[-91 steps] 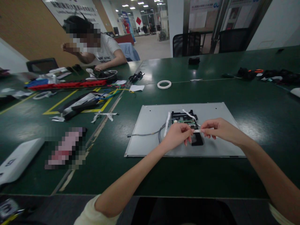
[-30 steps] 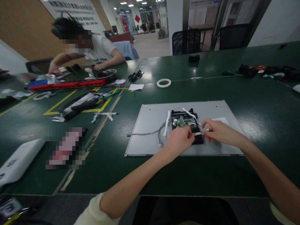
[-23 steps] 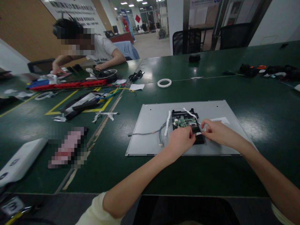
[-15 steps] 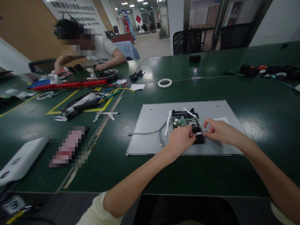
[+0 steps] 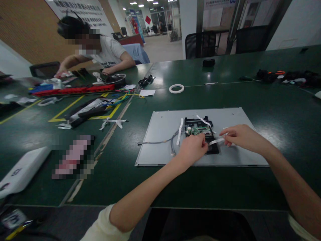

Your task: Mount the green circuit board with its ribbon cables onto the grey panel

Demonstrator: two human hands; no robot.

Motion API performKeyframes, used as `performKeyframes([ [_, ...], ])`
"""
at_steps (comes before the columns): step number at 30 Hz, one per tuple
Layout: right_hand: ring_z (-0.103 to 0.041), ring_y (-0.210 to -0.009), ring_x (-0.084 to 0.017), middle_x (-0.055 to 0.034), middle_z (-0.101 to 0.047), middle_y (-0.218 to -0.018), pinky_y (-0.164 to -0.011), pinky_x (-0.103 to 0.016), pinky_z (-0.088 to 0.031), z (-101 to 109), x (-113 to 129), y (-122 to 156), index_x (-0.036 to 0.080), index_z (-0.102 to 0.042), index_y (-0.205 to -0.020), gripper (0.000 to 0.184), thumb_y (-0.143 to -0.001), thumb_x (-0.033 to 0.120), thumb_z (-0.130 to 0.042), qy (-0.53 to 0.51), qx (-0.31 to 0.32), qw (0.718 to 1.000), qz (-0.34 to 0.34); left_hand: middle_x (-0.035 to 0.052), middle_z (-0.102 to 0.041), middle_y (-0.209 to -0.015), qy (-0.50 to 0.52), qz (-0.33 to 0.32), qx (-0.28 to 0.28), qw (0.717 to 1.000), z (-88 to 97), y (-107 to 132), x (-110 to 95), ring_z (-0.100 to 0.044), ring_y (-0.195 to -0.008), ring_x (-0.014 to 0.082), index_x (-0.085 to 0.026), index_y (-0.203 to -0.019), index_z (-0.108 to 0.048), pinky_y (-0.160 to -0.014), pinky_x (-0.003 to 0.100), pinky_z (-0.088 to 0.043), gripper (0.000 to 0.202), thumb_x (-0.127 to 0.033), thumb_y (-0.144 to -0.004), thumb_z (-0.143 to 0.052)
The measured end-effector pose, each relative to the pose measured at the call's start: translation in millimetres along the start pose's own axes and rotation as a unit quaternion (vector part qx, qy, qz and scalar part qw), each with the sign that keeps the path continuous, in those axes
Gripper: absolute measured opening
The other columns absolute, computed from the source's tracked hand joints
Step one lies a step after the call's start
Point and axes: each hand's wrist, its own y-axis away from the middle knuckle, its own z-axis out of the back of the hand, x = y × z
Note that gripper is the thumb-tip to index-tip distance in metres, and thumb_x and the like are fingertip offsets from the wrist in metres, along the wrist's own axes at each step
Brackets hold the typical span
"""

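Note:
A grey metal panel (image 5: 160, 134) lies flat on the green table. On it sits a black bracket with a small green circuit board (image 5: 197, 130). My left hand (image 5: 192, 149) is closed, pinching one end of a short white tape strip (image 5: 216, 141) beside the board. My right hand (image 5: 239, 136) pinches the strip's other end, stretching it across the black bracket. Two more white strips (image 5: 179, 127) and a grey cable (image 5: 160, 143) lie on the panel left of the board.
A white tape roll (image 5: 176, 88) lies beyond the panel. To the left are a red power strip (image 5: 75, 90), coloured wires, black parts and a white box (image 5: 22, 169). A person sits at the far left corner. Black tools lie at the far right (image 5: 268, 76).
My right hand has moved right, away from my left, and the white strip between them is now drawn out longer. Earlier both hands were held close together above the board.

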Motion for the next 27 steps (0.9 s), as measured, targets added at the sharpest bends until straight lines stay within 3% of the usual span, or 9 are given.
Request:
performKeyframes([
  [5,-0.064,-0.068,-0.017,-0.0040,-0.069,-0.073,-0.065,-0.028,-0.049,-1.8,-0.2,-2.5,0.018,-0.068,-0.087,0.022,-0.082,0.031,-0.051,0.012,-0.035,0.999,-0.016,0.0012,-0.059,-0.066,-0.005,-0.002,-0.002,1.000,-0.9,0.4,-0.2,-0.055,-0.059,0.0155,-0.018,-0.080,-0.057,-0.053,0.025,-0.036,0.012,-0.027,-0.081,-0.050],
  [12,-0.066,-0.070,-0.018,-0.0048,-0.069,-0.078,-0.062,-0.028,-0.052,-4.2,0.0,-2.7,0.019,-0.064,-0.088,0.019,-0.079,0.035,-0.058,-0.097,-0.002,0.995,-0.037,0.0016,-0.061,-0.068,0.027,0.008,0.013,1.000,4.3,-1.4,-0.8,-0.056,-0.060,0.0143,-0.017,-0.079,-0.058,-0.052,0.024,-0.035,0.010,-0.024,-0.080,-0.051],
  [18,-0.065,-0.069,-0.017,-0.0024,-0.069,-0.072,-0.069,-0.030,-0.052,-2.9,2.3,-2.4,0.019,-0.063,-0.087,0.014,-0.075,0.025,-0.059,-0.088,0.001,0.996,-0.021,0.0018,-0.063,-0.070,0.063,0.003,0.014,0.998,7.2,-2.1,-0.6,-0.057,-0.061,0.0138,-0.017,-0.079,-0.058,-0.054,0.024,-0.037,0.010,-0.024,-0.080,-0.052],
  [27,-0.064,-0.075,-0.017,-0.0025,-0.068,-0.079,-0.070,-0.028,-0.049,4.9,-0.3,0.0,0.019,-0.064,-0.089,0.017,-0.074,0.027,-0.061,-0.099,-0.012,0.995,-0.009,-0.0006,-0.061,-0.062,0.146,0.014,0.027,0.989,14.8,-2.6,1.4,-0.057,-0.054,0.0109,-0.017,-0.077,-0.053,-0.053,0.022,-0.040,0.010,-0.025,-0.082,-0.050],
])
